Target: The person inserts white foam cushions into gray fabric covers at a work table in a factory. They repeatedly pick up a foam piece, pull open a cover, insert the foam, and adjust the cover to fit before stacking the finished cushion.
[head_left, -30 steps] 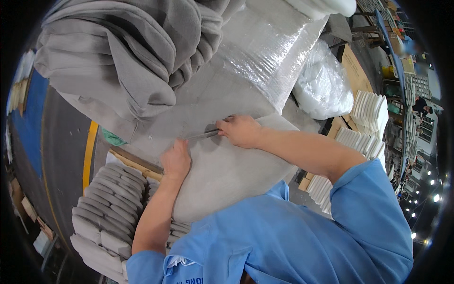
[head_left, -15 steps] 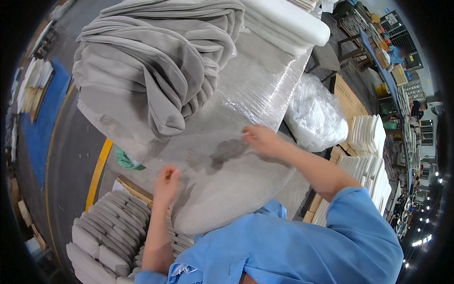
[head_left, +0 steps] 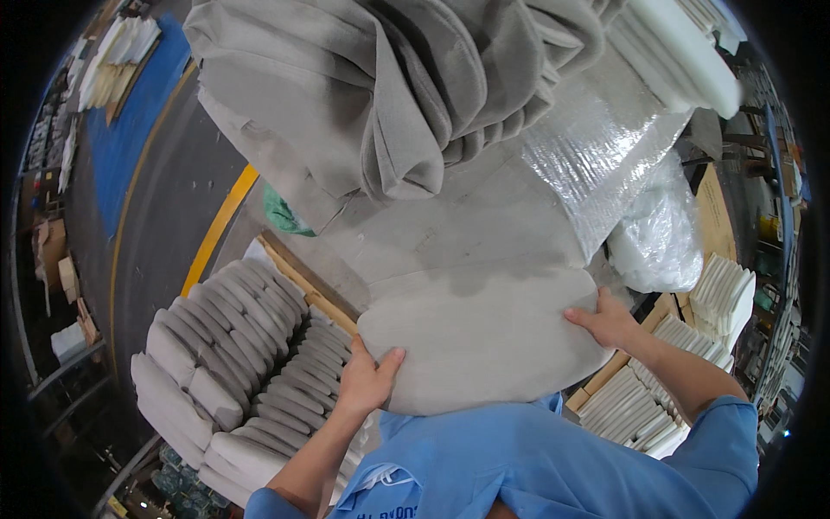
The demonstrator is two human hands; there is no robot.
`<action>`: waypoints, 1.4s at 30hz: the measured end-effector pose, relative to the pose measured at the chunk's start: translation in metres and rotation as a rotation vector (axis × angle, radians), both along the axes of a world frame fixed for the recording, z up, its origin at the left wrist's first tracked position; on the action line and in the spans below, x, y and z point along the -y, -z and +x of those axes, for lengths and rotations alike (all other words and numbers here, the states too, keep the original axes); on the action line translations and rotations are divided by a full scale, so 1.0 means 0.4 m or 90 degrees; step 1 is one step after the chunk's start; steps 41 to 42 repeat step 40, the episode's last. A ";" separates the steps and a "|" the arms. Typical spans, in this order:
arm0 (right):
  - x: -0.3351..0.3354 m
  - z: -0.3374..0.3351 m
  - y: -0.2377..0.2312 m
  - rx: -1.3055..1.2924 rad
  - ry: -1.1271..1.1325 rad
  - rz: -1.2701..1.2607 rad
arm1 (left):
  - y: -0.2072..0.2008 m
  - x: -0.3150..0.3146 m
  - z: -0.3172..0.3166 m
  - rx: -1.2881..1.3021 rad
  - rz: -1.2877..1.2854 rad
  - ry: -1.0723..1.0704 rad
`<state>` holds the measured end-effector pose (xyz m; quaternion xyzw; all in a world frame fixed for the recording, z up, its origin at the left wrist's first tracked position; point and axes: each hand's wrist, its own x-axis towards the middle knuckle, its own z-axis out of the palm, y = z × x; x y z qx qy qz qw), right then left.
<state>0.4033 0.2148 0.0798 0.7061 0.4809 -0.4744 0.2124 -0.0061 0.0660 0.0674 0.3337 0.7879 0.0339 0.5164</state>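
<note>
A grey fabric-covered cushion pad (head_left: 488, 337), rounded at its ends, lies along the near edge of the work table (head_left: 432, 229), close against my blue shirt. At its left end, my left hand (head_left: 367, 378) grips the rim with the thumb on top. My right hand (head_left: 603, 321) holds the opposite end the same way, thumb over the upper face. The fingers under the pad are hidden. Beyond it, a large heap of folded grey fabric covers (head_left: 320, 104) rises on the table.
Grey padded cushions (head_left: 229, 337) stand in packed rows at lower left beside a wooden board (head_left: 303, 281). White pads (head_left: 644, 394) are stacked at right. Nearby are a clear plastic bag (head_left: 661, 233), shiny plastic sheeting (head_left: 596, 138), a white padding roll (head_left: 679, 52) and green material (head_left: 284, 214).
Both hands were raised above the grey pad, with pinched fingers; now they have come down and grip its two ends. The pad lies flatter and straighter. The view has shifted too.
</note>
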 end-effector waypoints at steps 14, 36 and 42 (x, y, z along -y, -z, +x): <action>-0.068 -0.005 0.108 0.008 0.005 0.043 | 0.152 -0.124 -0.036 -0.098 -0.088 0.068; -0.090 0.024 0.158 -0.026 -0.058 0.030 | 0.275 -0.099 -0.099 0.297 -0.061 -0.303; -0.054 0.077 0.141 -0.182 0.080 0.299 | 0.164 -0.077 -0.085 0.390 0.051 -0.390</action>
